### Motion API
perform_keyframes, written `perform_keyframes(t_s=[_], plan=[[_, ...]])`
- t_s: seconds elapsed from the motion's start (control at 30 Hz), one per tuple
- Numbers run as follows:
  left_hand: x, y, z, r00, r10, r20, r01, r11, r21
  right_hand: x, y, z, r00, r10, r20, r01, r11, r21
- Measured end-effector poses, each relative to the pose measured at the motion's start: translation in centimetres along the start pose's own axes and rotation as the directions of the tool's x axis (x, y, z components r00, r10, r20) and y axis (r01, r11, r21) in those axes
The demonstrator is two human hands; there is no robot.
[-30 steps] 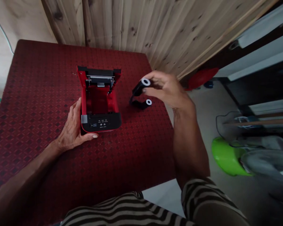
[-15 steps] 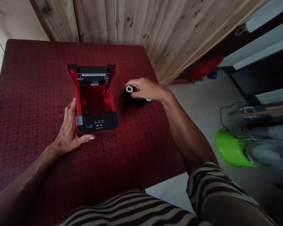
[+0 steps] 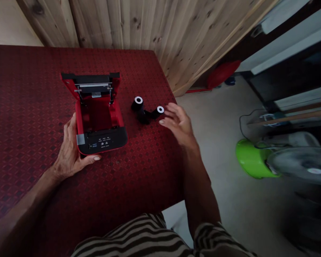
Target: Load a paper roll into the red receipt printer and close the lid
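Black ribbon (image 3: 142, 115) beside right hand (image 3: 178, 124)

There was one left hand (image 3: 68, 153) and one right hand (image 3: 179, 126), two in all. One worktop (image 3: 141, 171) carried one red-and-black machine (image 3: 115, 139) with one raised lid (image 3: 92, 79), one grey patch (image 3: 80, 139), and two black rolls (image 3: 135, 106) showing two white rings (image 3: 157, 110). One striped garment (image 3: 139, 235), one green tub (image 3: 250, 160) and one rounded red object (image 3: 223, 75) completed the count.
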State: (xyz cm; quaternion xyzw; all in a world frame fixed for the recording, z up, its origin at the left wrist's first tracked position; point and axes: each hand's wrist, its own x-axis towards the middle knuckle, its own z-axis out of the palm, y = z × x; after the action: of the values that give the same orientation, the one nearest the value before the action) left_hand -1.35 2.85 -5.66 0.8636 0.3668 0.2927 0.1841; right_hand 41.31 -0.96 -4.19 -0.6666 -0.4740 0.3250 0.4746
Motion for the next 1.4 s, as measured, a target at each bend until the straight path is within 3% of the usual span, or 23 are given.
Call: perform_keyframes(t_s=[0.13, 0.23, 0.33, 0.43, 0.5, 0.63, 0.7, 0.77, 0.9, 1.03, 1.13, 1.27, 1.4], plan=[[0.1, 0.2, -0.2, 1.000, -0.019, 0.006, 0.019, 1.000, -0.015, 0.7, 1.4, 3.4, 0.996, -0.070, -0.049, 0.069, 0.997, -0.025], [0.1, 0.5, -0.3, 0.999, -0.040, 0.018, 0.040, 0.998, -0.038, 1.6, 1.4, 4.6, 0.992, -0.077, -0.096, 0.067, 0.992, -0.104], [0.2, 0.6, -0.2, 1.000, -0.031, 0.006, 0.031, 0.999, -0.034, 1.4, 0.8, 4.0, 0.988, -0.059, -0.144, 0.041, 0.991, -0.130], [0.2, 0.6, -0.1, 1.000, -0.030, -0.006, 0.029, 0.999, -0.030, -0.1, -1.9, 2.3, 0.985, -0.110, -0.134, 0.095, 0.989, -0.115], [0.1, 0.5, 0.1, 0.999, -0.032, -0.011, 0.031, 0.999, -0.032, -1.5, -5.4, 1.2, 0.981, -0.188, -0.053, 0.179, 0.975, -0.132], [0.0, 0.5, 0.6, 0.999, -0.032, -0.022, 0.031, 0.999, -0.044, -4.0, -13.5, 0.8, 0.932, -0.271, 0.242, 0.299, 0.951, -0.083], [-0.1, 0.5, 0.8, 0.999, -0.041, -0.025, 0.040, 0.998, -0.056, -4.1, -16.3, 1.8, 0.849, -0.290, 0.442, 0.328, 0.945, -0.010], [-0.1, 0.5, 1.0, 0.998, -0.053, -0.026, 0.051, 0.997, -0.063, -3.3, -17.9, 3.7, 0.743, -0.309, 0.594, 0.428, 0.901, -0.067], [-0.2, 0.5, 1.1, 0.998, -0.054, -0.018, 0.052, 0.995, -0.079, -0.4, -18.3, 8.8, 0.578, -0.258, 0.774, 0.662, 0.703, -0.260], [-0.3, 0.6, 1.1, 0.999, -0.052, -0.002, 0.052, 0.993, -0.102, 1.5, -17.9, 12.6, 0.499, -0.177, 0.848, 0.751, 0.577, -0.322], [-0.2, 0.7, 1.0, 0.999, -0.052, -0.007, 0.051, 0.993, -0.110, 1.5, -17.8, 14.4, 0.489, -0.091, 0.868, 0.774, 0.504, -0.384], [-0.1, 0.8, 1.2, 0.998, -0.062, -0.015, 0.061, 0.993, -0.105, 1.0, -17.6, 16.0, 0.524, 0.006, 0.852, 0.768, 0.429, -0.475], [-0.2, 0.8, 1.2, 0.998, -0.058, -0.028, 0.054, 0.993, -0.109, 1.1, -17.1, 16.6, 0.539, 0.014, 0.842, 0.763, 0.416, -0.495]])
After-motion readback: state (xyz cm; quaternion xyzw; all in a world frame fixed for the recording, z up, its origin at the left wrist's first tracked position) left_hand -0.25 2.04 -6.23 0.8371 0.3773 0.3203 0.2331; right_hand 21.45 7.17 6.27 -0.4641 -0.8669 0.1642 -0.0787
